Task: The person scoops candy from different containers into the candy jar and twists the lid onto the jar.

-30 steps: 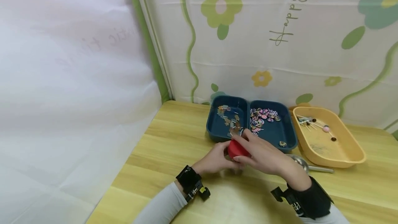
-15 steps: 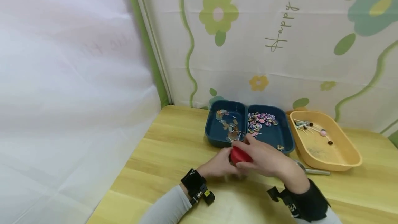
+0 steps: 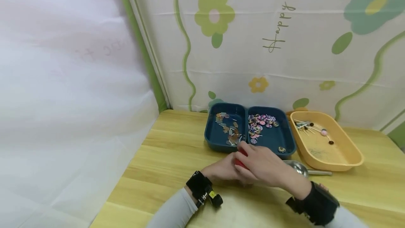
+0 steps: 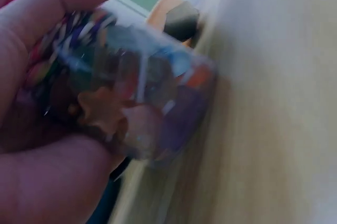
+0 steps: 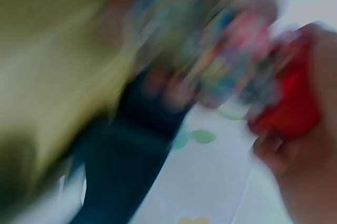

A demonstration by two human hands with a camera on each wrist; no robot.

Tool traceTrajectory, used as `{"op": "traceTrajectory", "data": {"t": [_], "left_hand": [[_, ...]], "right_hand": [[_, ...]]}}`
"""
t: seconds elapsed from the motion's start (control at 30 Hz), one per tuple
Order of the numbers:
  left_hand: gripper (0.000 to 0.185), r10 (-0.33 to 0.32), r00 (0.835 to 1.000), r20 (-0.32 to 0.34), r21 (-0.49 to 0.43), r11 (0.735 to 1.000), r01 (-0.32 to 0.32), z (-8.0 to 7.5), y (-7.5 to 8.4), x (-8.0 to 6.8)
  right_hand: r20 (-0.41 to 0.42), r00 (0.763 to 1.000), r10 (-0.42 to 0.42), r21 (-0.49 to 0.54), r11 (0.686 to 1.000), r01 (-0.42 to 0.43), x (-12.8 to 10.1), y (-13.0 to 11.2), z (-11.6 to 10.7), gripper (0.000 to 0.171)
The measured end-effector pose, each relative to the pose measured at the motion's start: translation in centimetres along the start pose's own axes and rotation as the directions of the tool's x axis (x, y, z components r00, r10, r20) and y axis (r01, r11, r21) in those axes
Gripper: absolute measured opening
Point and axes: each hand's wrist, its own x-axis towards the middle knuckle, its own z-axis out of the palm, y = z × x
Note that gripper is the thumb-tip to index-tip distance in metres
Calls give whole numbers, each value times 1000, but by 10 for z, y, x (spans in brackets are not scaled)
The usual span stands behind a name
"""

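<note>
My left hand (image 3: 221, 169) grips a small clear jar (image 4: 142, 84) packed with colourful pieces, among them an orange star and several swirl lollipop charms. In the left wrist view its thumb and fingers wrap the jar near the top. My right hand (image 3: 265, 164) has its fingers curled over the jar's red lid (image 3: 239, 163), covering much of it. The right wrist view is blurred, but the red lid (image 5: 297, 100) shows there within the right fingers, beside the filled jar. Both hands are close in front of the blue divided tray (image 3: 221, 147).
The tray's left side has star and bar charms (image 3: 234, 136); its right side has swirl lollipop charms (image 3: 254, 127). To the right, a yellow tray (image 3: 348, 152) has several stick-like pieces. A metal scoop (image 3: 299, 167) lies behind the right wrist. A patterned curtain (image 3: 234, 59) backs the table.
My right hand has turned over the red lid, so less of the lid shows. The left hand keeps its hold on the jar. The head view has shifted slightly, moving the trays left in frame.
</note>
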Motion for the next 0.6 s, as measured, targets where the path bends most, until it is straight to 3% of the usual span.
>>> {"op": "traceTrajectory", "data": {"t": [0.07, 0.17, 0.27, 0.37, 0.43, 0.5, 0.53, 0.6], "left_hand": [[53, -33, 997, 66, -65, 997, 37, -5, 0, -2], [42, -71, 988, 134, -93, 992, 84, -10, 0, -2], [41, -74, 986, 146, -109, 990, 90, -10, -2, 0], [57, -32, 996, 87, -74, 996, 39, -5, -1, 3], [67, -5, 999, 32, -31, 999, 7, 0, 1, 3], [75, 8, 1000, -12, 8, 1000, -8, 7, 3, 3], [77, 10, 1000, -24, 17, 1000, -9, 11, 4, 4], [76, 14, 999, -45, 48, 999, -11, 15, 6, 5]], "right_hand": [[23, 989, -147, 59, 988, 145, 1, 10, 2, 19], [58, 953, -296, 86, 953, 291, 5, 17, 2, 19], [52, 950, -306, 64, 951, 303, 4, 20, 5, 21], [-7, 988, -154, 46, 987, 154, 0, 14, 7, 21], [-48, 998, 44, 66, 997, -41, -4, 3, 8, 27], [-77, 959, 272, 125, 957, -261, -7, -12, 9, 32], [-87, 923, 375, 164, 919, -358, -8, -18, 9, 33], [-118, 850, 513, 251, 844, -474, -9, -29, 10, 33]]}}
